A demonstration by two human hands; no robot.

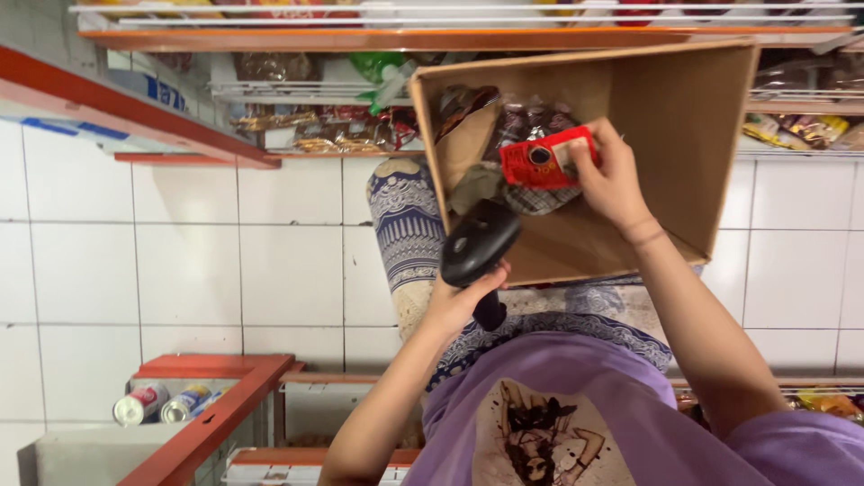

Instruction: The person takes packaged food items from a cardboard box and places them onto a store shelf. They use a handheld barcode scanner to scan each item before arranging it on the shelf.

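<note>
One cardboard box (684,117) held several dark snack packets (531,117). The left hand (459,301) clenched one black handheld scanner (479,243); the right hand (612,180) gripped one red packet (540,160).

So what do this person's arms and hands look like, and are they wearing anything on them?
Both arms are bare from the elbow down, with no gloves. The left hand shows no rings or watch. The right hand has a thin band around the wrist. Higher up, loose short sleeves of a lilac T-shirt with a dark printed drawing on the front cover the upper arms.
</note>
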